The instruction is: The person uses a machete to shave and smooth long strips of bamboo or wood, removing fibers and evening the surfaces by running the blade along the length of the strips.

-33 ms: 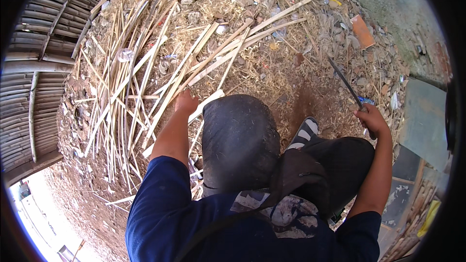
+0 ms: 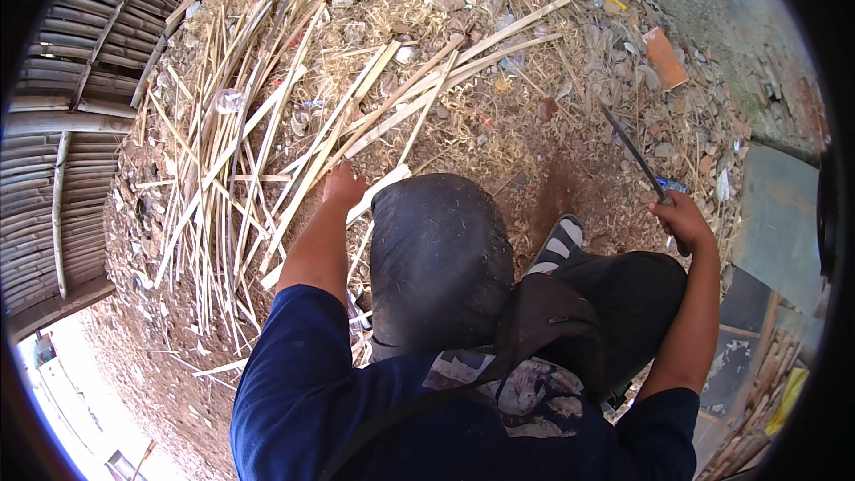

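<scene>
My right hand point(image 2: 684, 221) is closed round the near end of a long, dark, slightly curved blade point(image 2: 636, 157), which points away and to the left over the ground. At the near edge of a loose spread of pale bamboo strips point(image 2: 356, 93), my left hand point(image 2: 344, 185) has its fingers curled at one of the strips; the fingertips are partly hidden. A wider pale strip point(image 2: 385, 187) passes beside this hand, towards my knee. My dark-covered knee point(image 2: 441, 258) lies between the two hands.
More strips lie in a crisscross heap point(image 2: 236, 160) on the left, near a slatted bamboo wall point(image 2: 76, 205). Shavings and stones cover the ground ahead. On the right are an orange-brown tile piece point(image 2: 665, 59), a concrete wall point(image 2: 757, 27) and a grey-green board point(image 2: 777, 214).
</scene>
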Demonstrator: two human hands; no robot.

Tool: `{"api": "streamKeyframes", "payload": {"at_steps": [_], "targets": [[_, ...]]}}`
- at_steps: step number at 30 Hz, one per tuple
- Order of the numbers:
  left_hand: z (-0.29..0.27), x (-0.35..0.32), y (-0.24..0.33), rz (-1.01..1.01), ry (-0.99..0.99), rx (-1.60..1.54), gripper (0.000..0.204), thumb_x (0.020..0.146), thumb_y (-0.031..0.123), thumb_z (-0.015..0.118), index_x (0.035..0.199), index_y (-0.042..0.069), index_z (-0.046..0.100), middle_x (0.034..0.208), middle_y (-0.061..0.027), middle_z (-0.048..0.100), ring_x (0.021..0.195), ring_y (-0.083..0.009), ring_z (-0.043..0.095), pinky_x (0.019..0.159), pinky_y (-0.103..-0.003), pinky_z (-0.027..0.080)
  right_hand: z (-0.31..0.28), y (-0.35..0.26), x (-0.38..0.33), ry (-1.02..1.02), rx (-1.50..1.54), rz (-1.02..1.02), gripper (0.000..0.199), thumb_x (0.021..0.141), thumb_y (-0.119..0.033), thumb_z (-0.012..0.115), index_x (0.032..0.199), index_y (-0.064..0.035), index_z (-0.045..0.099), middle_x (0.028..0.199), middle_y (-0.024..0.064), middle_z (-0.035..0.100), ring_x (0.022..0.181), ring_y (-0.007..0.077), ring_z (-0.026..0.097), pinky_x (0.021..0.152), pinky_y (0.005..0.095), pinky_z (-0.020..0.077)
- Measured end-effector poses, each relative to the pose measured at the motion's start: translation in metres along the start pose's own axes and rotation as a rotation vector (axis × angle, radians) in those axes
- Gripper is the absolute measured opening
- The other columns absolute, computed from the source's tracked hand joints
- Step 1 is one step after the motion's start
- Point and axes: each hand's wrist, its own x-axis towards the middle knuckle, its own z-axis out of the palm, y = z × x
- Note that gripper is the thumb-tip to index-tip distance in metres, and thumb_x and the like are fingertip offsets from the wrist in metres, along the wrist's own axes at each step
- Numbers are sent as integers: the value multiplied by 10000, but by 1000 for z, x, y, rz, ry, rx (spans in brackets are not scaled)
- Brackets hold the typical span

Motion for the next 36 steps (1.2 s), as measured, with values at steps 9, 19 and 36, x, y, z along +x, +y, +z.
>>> {"api": "streamKeyframes", "payload": {"at_steps": [9,19,36], "targets": [[-9,11,31,-49,27,61,753,909,392,686,1538,105,386,1569,-190,355,1469,-390,337,1151,-529,391,2,1,-6,-6,21,17,266,871,-251,791,953,-50,638,674,-19,528,559,94,466,511,283,371],[-11,15,38,26,15,195,708,953,385,628,1549,95,380,1606,-144,347,1484,-368,327,1167,-529,370,0,2,-7,12,28,43,288,873,-253,795,975,-49,620,669,-17,521,563,92,457,512,284,352],[2,10,44,64,-84,186,353,968,342,606,1254,141,657,1338,-164,613,1295,-354,557,1077,-498,466,0,1,-9,-16,5,56,285,870,-249,789,984,-39,635,672,-27,514,566,86,444,515,281,352]]}}
